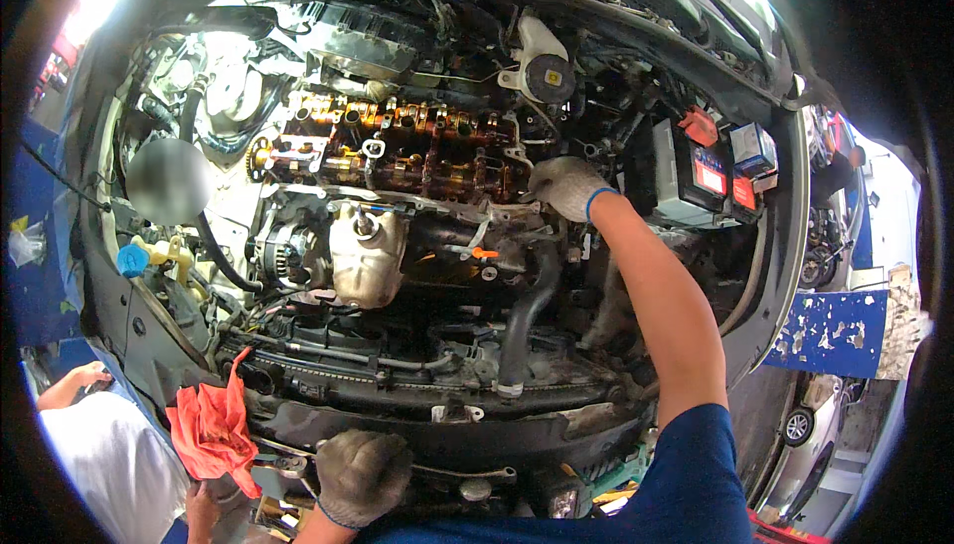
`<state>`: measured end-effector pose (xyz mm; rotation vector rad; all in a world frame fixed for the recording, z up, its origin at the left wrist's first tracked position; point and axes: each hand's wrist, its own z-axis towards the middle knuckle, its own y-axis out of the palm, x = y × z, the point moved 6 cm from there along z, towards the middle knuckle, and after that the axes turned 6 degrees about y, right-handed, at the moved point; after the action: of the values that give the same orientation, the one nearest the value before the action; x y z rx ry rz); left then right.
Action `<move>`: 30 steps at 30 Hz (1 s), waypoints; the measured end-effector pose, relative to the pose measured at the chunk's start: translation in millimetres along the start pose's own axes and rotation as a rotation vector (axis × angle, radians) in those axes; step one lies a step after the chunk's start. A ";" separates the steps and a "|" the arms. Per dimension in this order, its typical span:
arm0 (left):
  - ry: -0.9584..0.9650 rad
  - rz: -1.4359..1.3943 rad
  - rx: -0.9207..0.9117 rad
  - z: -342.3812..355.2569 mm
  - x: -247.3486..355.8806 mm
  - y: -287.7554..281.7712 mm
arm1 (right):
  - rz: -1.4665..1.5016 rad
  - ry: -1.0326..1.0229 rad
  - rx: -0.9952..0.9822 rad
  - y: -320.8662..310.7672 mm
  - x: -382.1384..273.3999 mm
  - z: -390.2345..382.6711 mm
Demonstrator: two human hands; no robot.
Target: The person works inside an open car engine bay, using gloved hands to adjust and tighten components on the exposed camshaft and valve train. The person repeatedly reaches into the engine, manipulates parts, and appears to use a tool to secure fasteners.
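Observation:
My right hand (568,188), in a grey-white knit glove with a blue cuff, reaches to the right end of the open cylinder head (397,152). Its fingers are curled against the engine's edge, and their tips are hidden. Oily camshafts lie exposed along the head. My left hand (364,476), in a dirty dark-palmed glove, is closed at the car's front edge. What it holds, if anything, cannot be made out. Beside it are pliers (285,464) on the left and a long wrench (462,470) on the right. A red rag (214,429) lies farther left.
A battery (686,174) with a red terminal cover sits at the right. A tan plastic reservoir (366,258) and an alternator (284,254) stand before the head. A black hose (527,320) runs down to the radiator. Another person (111,465) in white stands at lower left.

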<state>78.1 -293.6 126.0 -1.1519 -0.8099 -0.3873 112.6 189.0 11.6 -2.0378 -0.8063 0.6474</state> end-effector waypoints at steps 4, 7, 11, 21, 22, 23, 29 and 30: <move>0.025 0.029 0.013 1.0 0.8 -2.1 | 0.111 0.045 -0.022 0.2 1.9 -10.3; 0.025 0.050 0.010 2.5 2.0 -3.3 | 0.100 -0.049 0.049 4.9 3.8 -13.1; 0.054 0.060 0.044 5.7 3.7 -4.8 | 0.336 0.088 0.008 24.2 24.6 -4.2; 0.042 0.009 0.029 -2.8 -6.0 1.3 | 0.536 0.011 0.093 26.5 39.8 -14.5; 0.053 0.034 0.040 -3.7 -5.8 1.1 | 0.481 -0.009 0.120 22.1 38.8 -17.5; 0.061 0.052 0.050 -4.1 -5.4 0.9 | 0.427 -0.028 0.149 17.5 36.4 -19.9; 0.061 0.092 0.021 -3.1 -5.4 -1.2 | 0.327 0.029 0.203 7.2 17.5 -31.7; 0.056 0.097 0.009 -3.3 -5.8 -1.4 | 0.366 0.070 0.229 9.4 13.9 -30.1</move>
<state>74.5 -297.9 122.1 -1.1624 -0.7029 -0.3337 145.4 179.6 17.3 -1.9967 -0.3008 0.8248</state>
